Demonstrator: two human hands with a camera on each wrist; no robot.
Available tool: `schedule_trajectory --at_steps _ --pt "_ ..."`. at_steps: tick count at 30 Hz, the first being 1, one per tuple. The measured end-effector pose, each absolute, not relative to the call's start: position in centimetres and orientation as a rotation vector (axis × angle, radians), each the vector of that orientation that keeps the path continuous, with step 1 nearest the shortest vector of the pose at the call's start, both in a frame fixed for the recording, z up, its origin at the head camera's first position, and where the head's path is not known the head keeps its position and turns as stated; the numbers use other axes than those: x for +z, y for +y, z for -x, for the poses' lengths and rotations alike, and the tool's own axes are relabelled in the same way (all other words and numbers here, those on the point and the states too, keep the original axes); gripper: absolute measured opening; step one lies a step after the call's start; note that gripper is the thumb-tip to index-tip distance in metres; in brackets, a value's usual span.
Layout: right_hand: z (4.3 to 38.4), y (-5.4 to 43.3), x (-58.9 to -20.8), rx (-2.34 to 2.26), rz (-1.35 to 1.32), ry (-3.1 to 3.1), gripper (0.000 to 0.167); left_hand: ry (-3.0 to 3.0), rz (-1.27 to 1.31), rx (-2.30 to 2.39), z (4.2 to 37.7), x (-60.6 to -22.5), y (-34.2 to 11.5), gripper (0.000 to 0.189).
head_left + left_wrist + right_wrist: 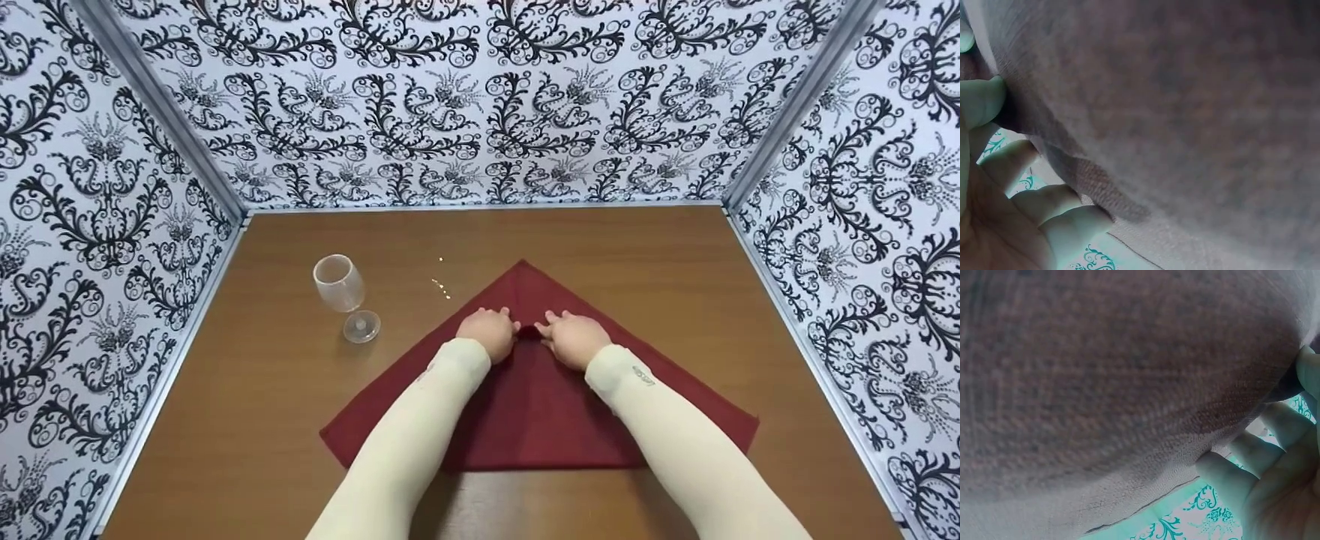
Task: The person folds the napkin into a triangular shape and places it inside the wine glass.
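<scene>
A dark red cloth napkin point(517, 435) lies on the table in a folded shape, its peak pointing away and a straight edge near me. My left hand point(489, 334) pinches the cloth left of the middle, below the peak. Just to the right, my right hand point(576, 339) pinches the same layer. Between the hands the cloth lifts a little, leaving a small dark gap. In the left wrist view, the thumb point(982, 101) is at the raised cloth's edge with the other fingers spread beside it. The right wrist view shows the right fingers point(1227, 469) against the cloth.
An upright clear stemmed glass point(340, 283) stands left of the napkin on the brown wooden table point(225, 420). Small bright specks point(441, 286) show between glass and napkin. Patterned black-and-white walls point(480, 97) enclose the table at the back and both sides.
</scene>
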State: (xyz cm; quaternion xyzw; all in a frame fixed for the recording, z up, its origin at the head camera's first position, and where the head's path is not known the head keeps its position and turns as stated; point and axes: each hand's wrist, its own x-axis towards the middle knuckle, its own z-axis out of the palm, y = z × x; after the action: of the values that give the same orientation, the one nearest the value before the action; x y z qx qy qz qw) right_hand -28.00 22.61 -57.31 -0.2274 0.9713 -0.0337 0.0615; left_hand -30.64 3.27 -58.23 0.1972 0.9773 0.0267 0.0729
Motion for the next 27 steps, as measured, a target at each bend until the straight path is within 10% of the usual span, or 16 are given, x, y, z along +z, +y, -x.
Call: schedule_trajectory --at_steps 12,27 --pt "28.4 22.6 -56.5 -0.12 0.815 2.991 0.024 2.92 -0.622 0.078 31.0 -56.1 3.2 0.024" --pt "30.3 22.7 -57.7 -0.164 0.563 2.959 0.04 2.92 -0.559 0.081 32.3 -58.2 3.2 0.032"
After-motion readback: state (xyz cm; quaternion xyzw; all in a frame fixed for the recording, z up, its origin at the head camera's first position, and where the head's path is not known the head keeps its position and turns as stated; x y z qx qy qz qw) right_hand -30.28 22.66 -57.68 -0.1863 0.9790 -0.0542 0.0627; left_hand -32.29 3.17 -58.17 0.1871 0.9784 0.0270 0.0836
